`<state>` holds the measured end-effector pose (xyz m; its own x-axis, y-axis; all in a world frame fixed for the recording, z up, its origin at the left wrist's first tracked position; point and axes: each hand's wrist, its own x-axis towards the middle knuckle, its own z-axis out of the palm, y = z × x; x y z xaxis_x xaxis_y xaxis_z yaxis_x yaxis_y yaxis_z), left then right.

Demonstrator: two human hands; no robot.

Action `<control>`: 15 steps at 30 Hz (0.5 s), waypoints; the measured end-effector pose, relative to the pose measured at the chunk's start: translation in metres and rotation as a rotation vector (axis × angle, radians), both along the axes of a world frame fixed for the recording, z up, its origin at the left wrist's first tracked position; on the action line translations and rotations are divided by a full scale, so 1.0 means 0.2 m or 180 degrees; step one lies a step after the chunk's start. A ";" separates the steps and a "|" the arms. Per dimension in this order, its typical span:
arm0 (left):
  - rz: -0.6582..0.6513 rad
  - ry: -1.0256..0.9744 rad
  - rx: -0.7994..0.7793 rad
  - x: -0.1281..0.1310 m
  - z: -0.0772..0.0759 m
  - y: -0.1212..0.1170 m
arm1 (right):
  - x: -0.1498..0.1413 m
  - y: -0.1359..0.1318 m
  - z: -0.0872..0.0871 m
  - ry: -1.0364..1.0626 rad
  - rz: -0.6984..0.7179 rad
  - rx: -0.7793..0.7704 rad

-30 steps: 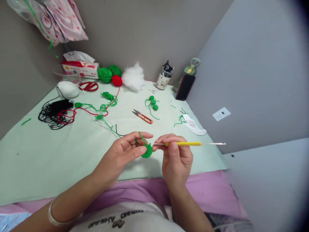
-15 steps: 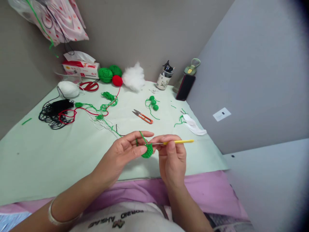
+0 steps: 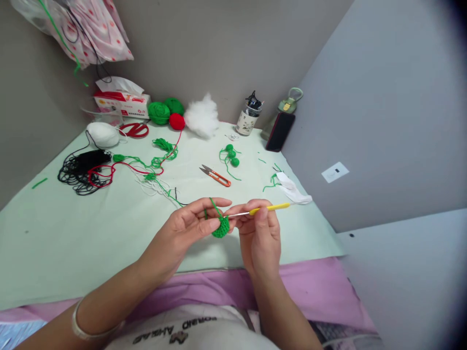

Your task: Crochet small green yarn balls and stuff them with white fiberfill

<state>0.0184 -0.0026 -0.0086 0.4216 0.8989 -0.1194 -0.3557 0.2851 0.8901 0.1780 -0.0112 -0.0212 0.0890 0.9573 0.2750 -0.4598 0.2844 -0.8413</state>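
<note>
Green crochet piece: I see a small, rounded, cup-like piece (image 3: pixel 221 228) of knobbly green stitches, held above the near part of the table, between the two hands.
Working yarn: a green strand (image 3: pixel 216 207) rises from the piece's upper edge to the left forefinger.
Hook: slim metal shaft with a smooth yellow handle (image 3: pixel 278 207); its tip meets the upper edge of the stitches.
Table: a pale green, smooth cover (image 3: pixel 109 238), over pink cloth (image 3: pixel 302 282) at the near edge.
Yarn and stuffing: round green balls (image 3: pixel 158 113), a red ball (image 3: pixel 177 121), a loose black tangle (image 3: pixel 85 163) and a fluffy white heap (image 3: pixel 202 116).
Snips: pointed metal blades, orange handles (image 3: pixel 221 180), lying beyond the hands.
Writing: dark capitals on the white shirt (image 3: pixel 197 330) and small print on the red-and-white tissue box (image 3: pixel 126 104); I cannot read either with certainty.
Left hand: thumb and fingers (image 3: pixel 209 227) pinch the piece's left side; forefinger extended, palm turned inward.
Right hand: fingers together (image 3: pixel 261 214), clamped on the yellow handle, thumb beneath, wrist raised.
</note>
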 end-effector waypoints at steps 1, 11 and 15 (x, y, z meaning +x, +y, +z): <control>0.0009 0.0000 -0.0001 0.00 0.00 0.00 | 0.00 0.00 0.00 -0.0025 -0.0029 0.0008; -0.0023 0.0040 0.0068 -0.01 -0.01 -0.01 | 0.01 -0.01 -0.01 -0.0362 -0.0178 0.0204; -0.0009 0.0048 0.0078 0.00 0.00 -0.01 | 0.02 -0.02 -0.01 -0.0459 -0.0156 0.0325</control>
<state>0.0175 -0.0039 -0.0091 0.4223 0.9005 -0.1037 -0.3413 0.2640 0.9021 0.1826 -0.0149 -0.0230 0.0875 0.9192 0.3838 -0.3200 0.3908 -0.8631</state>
